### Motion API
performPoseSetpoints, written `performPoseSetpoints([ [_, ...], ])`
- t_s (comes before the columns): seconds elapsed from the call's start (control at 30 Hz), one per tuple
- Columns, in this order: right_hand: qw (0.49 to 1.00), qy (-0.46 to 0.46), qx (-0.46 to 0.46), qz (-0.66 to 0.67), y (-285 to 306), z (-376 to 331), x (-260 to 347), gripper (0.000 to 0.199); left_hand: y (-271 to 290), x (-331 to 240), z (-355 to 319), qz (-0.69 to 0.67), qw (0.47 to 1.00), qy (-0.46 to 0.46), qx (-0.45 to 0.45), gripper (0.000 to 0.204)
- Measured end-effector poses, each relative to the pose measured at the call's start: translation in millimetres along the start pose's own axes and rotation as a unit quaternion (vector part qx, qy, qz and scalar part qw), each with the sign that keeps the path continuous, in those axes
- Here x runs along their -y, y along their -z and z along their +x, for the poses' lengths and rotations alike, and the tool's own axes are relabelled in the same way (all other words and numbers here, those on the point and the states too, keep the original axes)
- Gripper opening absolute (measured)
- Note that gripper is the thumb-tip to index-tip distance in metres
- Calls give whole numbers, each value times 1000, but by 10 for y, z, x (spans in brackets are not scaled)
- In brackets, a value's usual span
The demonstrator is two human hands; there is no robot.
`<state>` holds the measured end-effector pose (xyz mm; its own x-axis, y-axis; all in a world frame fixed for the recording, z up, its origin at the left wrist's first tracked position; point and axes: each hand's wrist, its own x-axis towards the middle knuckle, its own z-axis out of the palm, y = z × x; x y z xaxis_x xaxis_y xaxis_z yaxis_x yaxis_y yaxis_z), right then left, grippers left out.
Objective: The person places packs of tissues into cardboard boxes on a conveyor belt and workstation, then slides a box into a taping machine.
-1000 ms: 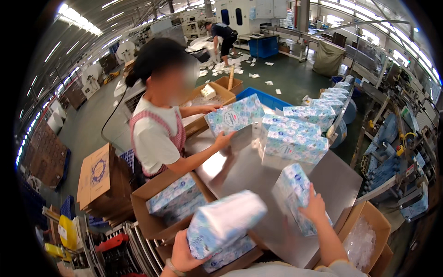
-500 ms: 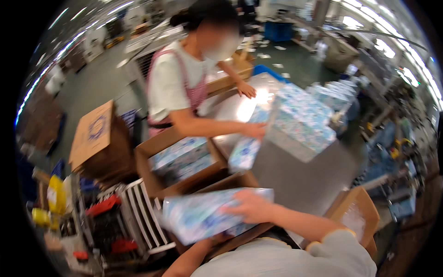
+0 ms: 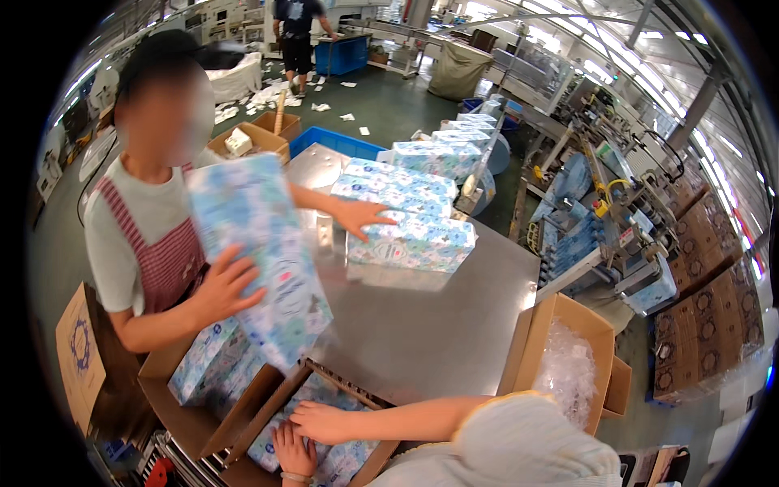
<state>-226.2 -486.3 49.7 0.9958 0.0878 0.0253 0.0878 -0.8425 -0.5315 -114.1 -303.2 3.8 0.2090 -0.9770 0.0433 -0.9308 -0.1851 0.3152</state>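
My right hand point(image 3: 318, 422) lies flat with fingers stretched over the blue-and-white floral packs point(image 3: 345, 463) inside the cardboard box point(image 3: 381, 467) in front of me. Close beside it, my left hand point(image 3: 294, 452) rests on the same packs, its fingers spread. Neither hand grips anything. Across the box, a co-worker point(image 3: 146, 235) holds up a large floral pack point(image 3: 260, 252), tilted and blurred. That person's other hand touches a row of floral packs point(image 3: 410, 239) on the metal table.
A second open box point(image 3: 158, 381) with floral packs adjoins mine on the left. The metal table point(image 3: 406, 325) spreads ahead. At the right stands a box of clear plastic film point(image 3: 564, 365). More packs point(image 3: 442, 158) queue on a conveyor near machinery point(image 3: 600, 195).
The floral pack my hands held is now down in the box, with my hands lying on top. My view has swung right. The co-worker has lifted a pack off the table.
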Motion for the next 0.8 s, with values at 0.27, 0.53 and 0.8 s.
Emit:
performPoseSetpoints([
  [0.27, 676, -539, -446, -232, 1201, -3777, -547, 32, -1231, 825, 150, 27, 991, -108, 70, 101],
  [0.53, 305, -834, -460, 13, -631, -5925, -118, 73, -1109, 460, 588, 94, 956, 35, 275, 86],
  [0.8, 269, -861, -426, -69, -440, -5670, 100, 21, -909, 463, 532, -316, 875, 288, 227, 92],
])
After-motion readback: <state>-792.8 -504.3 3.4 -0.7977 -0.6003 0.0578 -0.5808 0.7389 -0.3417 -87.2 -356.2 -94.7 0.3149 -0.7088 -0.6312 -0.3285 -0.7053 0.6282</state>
